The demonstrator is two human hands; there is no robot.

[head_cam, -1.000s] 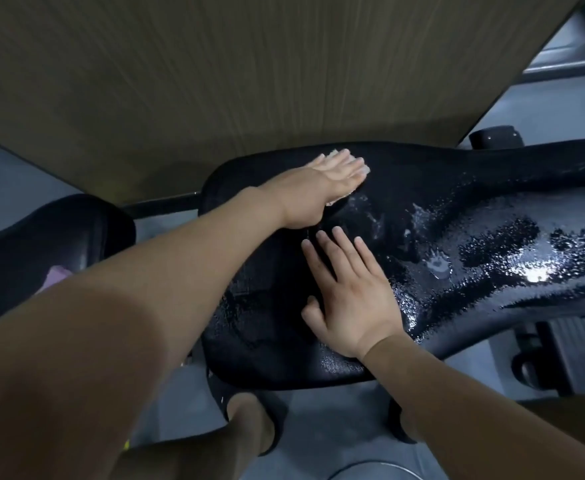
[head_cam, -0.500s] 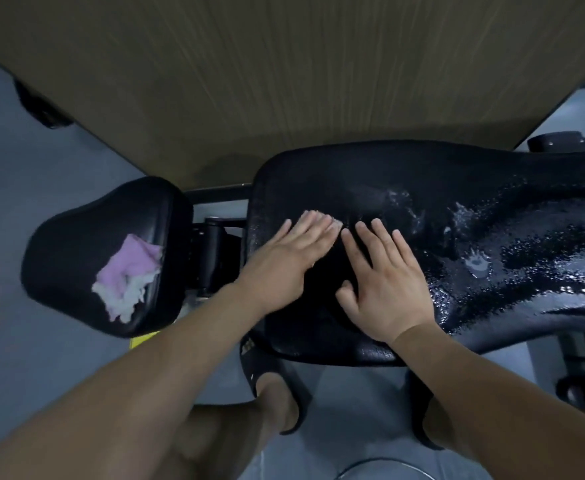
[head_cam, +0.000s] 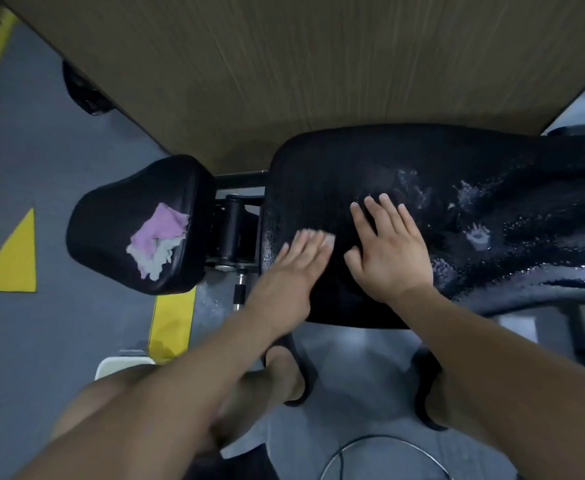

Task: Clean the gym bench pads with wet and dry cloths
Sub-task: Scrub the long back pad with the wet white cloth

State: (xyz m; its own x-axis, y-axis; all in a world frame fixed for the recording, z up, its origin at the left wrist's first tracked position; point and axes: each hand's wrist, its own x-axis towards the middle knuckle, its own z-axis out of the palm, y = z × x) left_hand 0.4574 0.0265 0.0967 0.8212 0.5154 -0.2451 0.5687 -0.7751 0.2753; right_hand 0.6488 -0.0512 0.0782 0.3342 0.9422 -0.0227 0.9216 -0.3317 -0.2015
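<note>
On the bench [head_cam: 241,178]: our left hand [head_cam: 298,261] presses a limp pale cloth [head_cam: 331,240] flat, mid-cloth.
Right hand [head_cam: 391,251]: flat on slick black pad [head_cam: 318,174].

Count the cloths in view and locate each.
2. A pale cloth peeks from under the left hand on the long pad; a pink-and-white bundle lies on the small seat pad, possibly more than one cloth.

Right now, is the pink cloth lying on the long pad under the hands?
No, the pink cloth lies crumpled on the smaller seat pad, across the gap from the long pad.
</note>
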